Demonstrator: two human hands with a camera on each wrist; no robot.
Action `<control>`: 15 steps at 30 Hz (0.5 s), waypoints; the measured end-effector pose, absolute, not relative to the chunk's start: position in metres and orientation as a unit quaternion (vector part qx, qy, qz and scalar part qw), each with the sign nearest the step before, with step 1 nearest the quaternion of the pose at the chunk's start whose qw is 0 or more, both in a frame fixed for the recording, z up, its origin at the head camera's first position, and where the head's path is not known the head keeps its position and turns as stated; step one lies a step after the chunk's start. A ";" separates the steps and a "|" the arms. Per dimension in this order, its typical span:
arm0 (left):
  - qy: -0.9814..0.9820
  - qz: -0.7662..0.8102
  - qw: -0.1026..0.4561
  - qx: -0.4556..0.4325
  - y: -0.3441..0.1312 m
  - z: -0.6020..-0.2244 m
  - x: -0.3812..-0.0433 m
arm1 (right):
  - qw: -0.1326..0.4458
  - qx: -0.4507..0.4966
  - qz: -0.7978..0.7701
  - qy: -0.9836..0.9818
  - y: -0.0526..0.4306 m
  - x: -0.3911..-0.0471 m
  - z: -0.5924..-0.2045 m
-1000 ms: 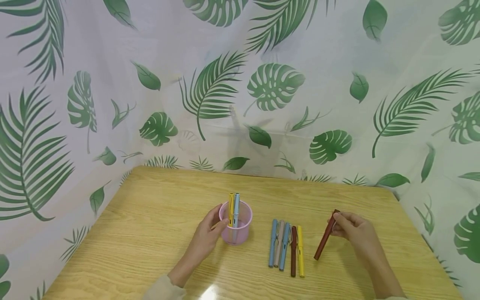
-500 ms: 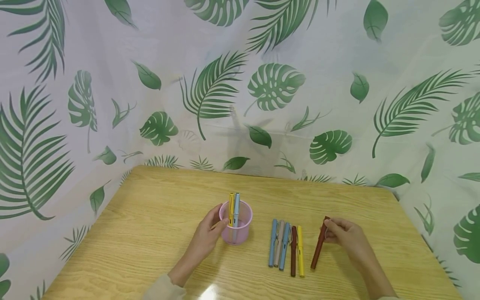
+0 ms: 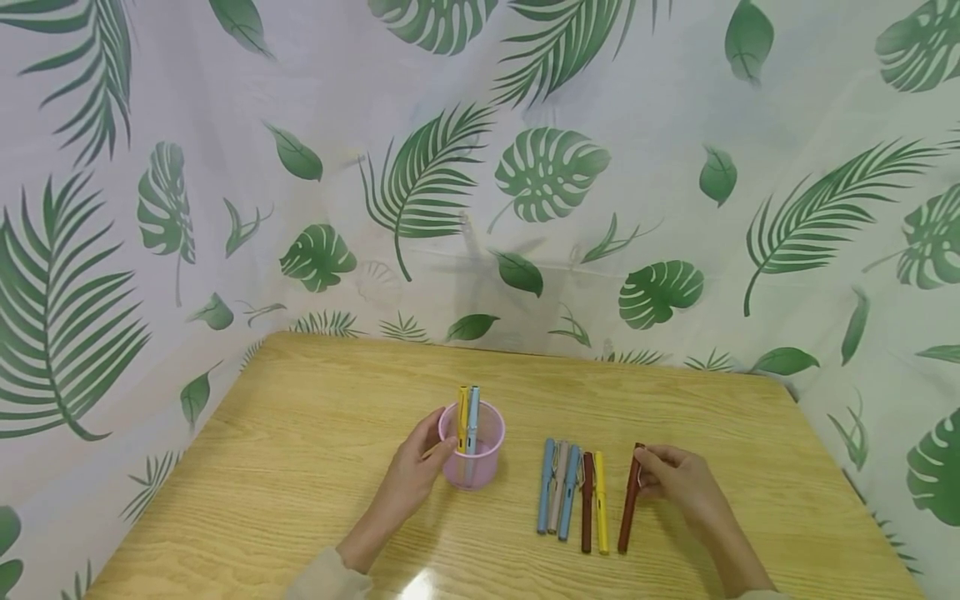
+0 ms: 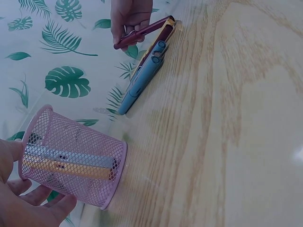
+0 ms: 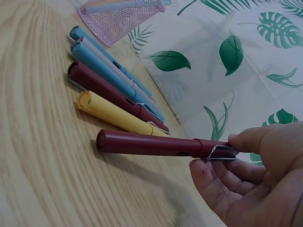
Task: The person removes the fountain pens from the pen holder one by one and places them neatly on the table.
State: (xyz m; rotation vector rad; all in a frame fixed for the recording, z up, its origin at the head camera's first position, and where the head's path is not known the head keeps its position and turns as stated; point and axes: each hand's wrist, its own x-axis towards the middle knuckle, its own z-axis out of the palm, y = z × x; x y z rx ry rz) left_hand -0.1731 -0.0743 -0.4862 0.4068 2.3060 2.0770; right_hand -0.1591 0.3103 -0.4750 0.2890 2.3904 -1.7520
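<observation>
My left hand (image 3: 415, 467) grips the near left side of a pink mesh pen cup (image 4: 75, 156). Inside the cup stand a yellow pen (image 3: 462, 417) and a light blue pen (image 3: 473, 421). Between thumb and fingers, my right hand (image 3: 686, 483) pinches a dark red pen (image 5: 151, 143) by its clip end, the other end slanting down close over the table. Just left of it a row of pens lies side by side: a yellow pen (image 3: 602, 504), another dark red pen (image 3: 587, 504), a blue pen (image 3: 570, 493), a grey pen (image 3: 558, 487) and one more blue pen (image 3: 545, 486).
A wood-grain table (image 3: 337, 392) carries everything. White cloth (image 3: 585, 92) with green leaf prints hangs behind and at both sides. The pen row lies to the right of the cup, with bare table between them.
My right hand has moved left and toward me with the dark red pen, bringing it beside the yellow pen and more in line with the row. The left hand and cup have stayed put.
</observation>
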 end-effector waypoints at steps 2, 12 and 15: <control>0.736 0.665 0.006 0.130 -0.074 -0.487 -0.173 | 0.077 0.099 -0.578 0.806 0.309 -0.159 -0.476; 0.735 0.666 0.009 0.129 -0.074 -0.486 -0.173 | 0.058 0.118 -0.542 0.830 0.301 -0.160 -0.485; 0.734 0.667 0.010 0.131 -0.075 -0.485 -0.173 | 0.050 0.117 -0.531 0.838 0.298 -0.160 -0.486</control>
